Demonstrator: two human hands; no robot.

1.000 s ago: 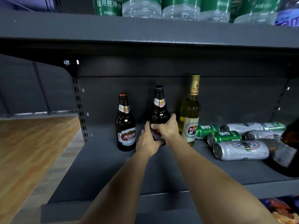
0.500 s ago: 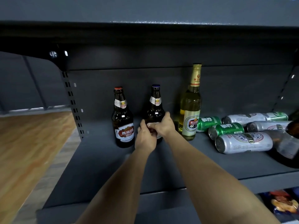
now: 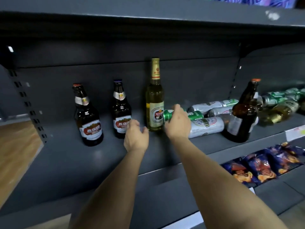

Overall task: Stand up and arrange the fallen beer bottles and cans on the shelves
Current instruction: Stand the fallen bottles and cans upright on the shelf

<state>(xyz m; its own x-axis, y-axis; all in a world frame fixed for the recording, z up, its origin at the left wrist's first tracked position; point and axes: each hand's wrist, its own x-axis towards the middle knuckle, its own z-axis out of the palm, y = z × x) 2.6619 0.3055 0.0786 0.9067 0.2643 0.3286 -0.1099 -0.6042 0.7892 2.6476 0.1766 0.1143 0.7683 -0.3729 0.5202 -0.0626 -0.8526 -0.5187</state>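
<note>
3 bottles stand upright in a row on our grey shelf (image 3: 92, 164), and we take the tall pale bottle (image 3: 155, 103) with the gold neck as our landmark. Our right hand (image 3: 177, 123) is just right of it, fingers curled around a green can (image 3: 194, 115) that lies on its side, its end close to the tall bottle's label. Under and behind that can lie silver cans (image 3: 208, 125), also fallen, in a loose pile. Our left hand (image 3: 135, 136) hangs just left of the tall bottle's base, fingers loosely curled and holding nothing, in front of the nearer brown bottle (image 3: 121, 111). Further left of the landmark stands a second brown bottle (image 3: 88, 116) with a red label. Well to the right, past the cans, a big brown bottle (image 3: 242, 116) stands slightly tilted in our view. Beyond it more green cans and a pale bottle lie in a blurred heap (image 3: 280, 104). Snack bags (image 3: 264, 164) sit on the lower shelf, below and right.
</note>
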